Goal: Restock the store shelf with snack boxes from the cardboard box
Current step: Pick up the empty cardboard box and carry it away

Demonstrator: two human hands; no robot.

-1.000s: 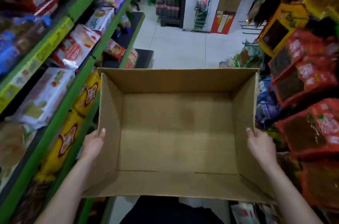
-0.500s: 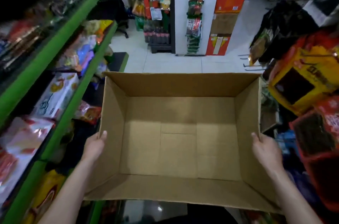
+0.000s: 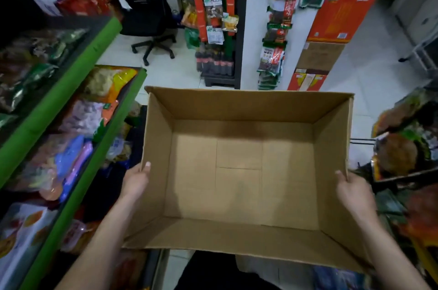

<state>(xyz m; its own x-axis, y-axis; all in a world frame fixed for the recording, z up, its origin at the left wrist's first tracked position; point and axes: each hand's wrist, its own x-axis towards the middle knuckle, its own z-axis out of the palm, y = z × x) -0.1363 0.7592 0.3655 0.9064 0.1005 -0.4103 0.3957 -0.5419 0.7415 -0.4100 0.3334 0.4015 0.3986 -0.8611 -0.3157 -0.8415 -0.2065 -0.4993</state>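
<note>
I carry an open brown cardboard box point(image 3: 239, 109) in front of me, and nothing lies inside it. My left hand point(image 3: 136, 179) grips its left wall, thumb over the rim. My right hand point(image 3: 353, 191) grips its right wall the same way. Green-edged store shelves point(image 3: 71, 76) run along my left, filled with snack bags and a white snack box point(image 3: 21, 232) low down. My fingers on the outside of the box are hidden.
A black office chair point(image 3: 151, 26) stands on the white tile floor ahead left. A dark rack of bottles and hanging snacks point(image 3: 216, 52) and stacked orange cartons point(image 3: 331, 28) stand ahead. Red and dark snack packs point(image 3: 400, 154) crowd the right side.
My view has moved forward along the aisle and tilted up; the chair and far rack have come into view. The box stays held level between both hands, with the same grip.
</note>
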